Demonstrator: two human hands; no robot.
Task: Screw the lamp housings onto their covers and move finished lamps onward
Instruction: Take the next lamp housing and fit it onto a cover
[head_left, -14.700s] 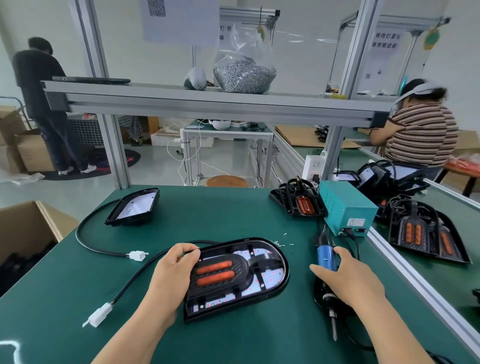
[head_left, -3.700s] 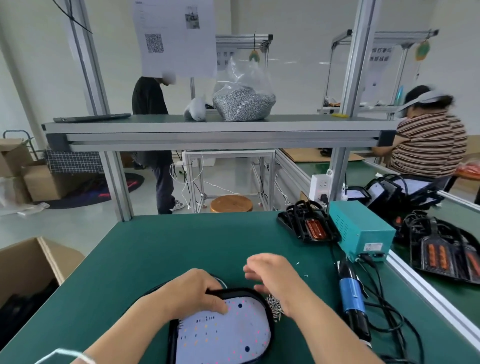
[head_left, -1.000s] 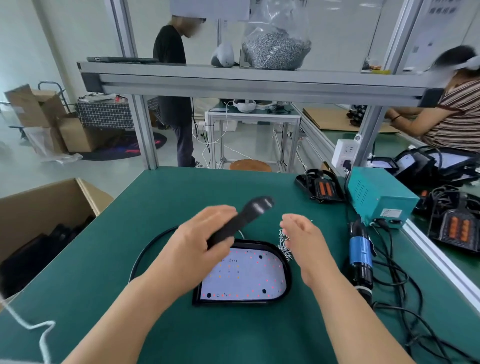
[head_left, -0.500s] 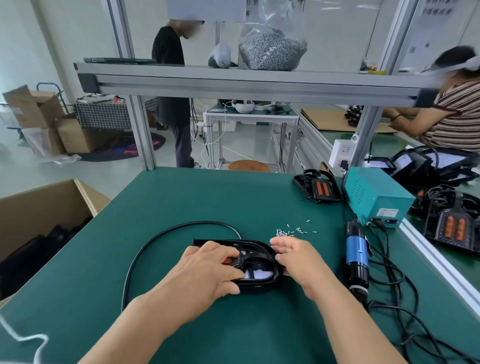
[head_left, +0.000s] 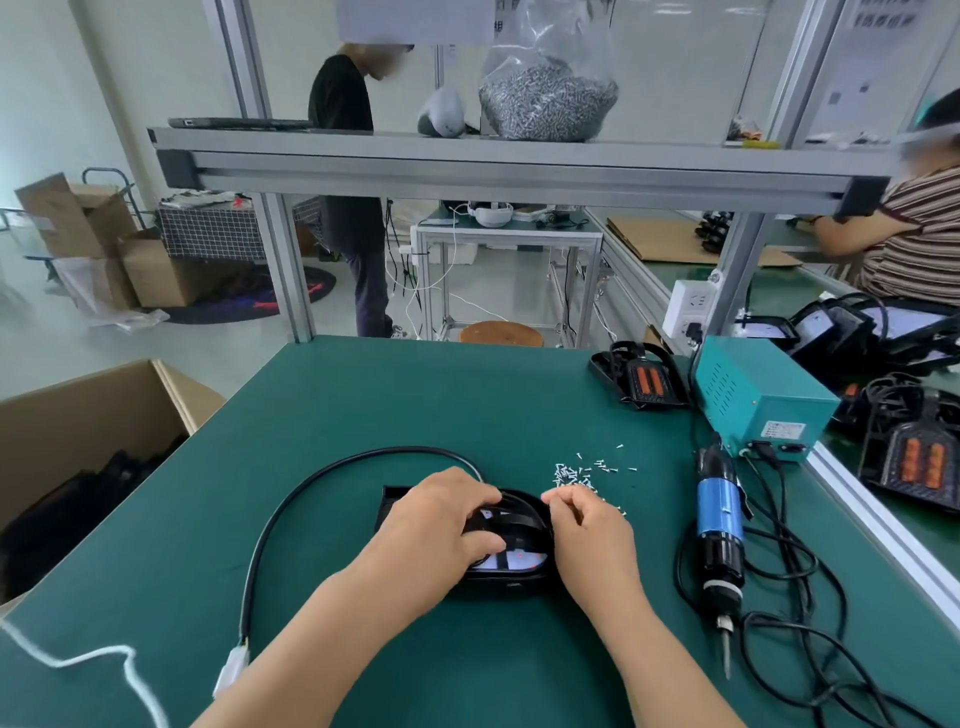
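A black lamp housing (head_left: 511, 569) lies on its cover at the near middle of the green table, mostly hidden by my hands. My left hand (head_left: 441, 525) lies over the housing's top, and its curled fingers and thumb grip it. My right hand (head_left: 589, 535) is at the housing's right rim, fingers curled, thumb and forefinger pinched together at the far edge. Whether a screw sits between them is hidden. The lamp's black cable (head_left: 322, 480) loops left to a white connector (head_left: 231, 670). Loose screws (head_left: 582, 473) lie just behind my right hand.
A blue electric screwdriver (head_left: 719, 525) lies right of my hands, wired to a teal power box (head_left: 753, 400). Another lamp (head_left: 641, 379) sits at the back right, with more lamps (head_left: 914, 460) beyond the rail. A cardboard box (head_left: 78, 415) stands left. Two people work nearby.
A second ago my left hand held the housing up over the white-faced cover. It now lies on the cover with both hands on it. My right hand's fingers have curled at the rim.
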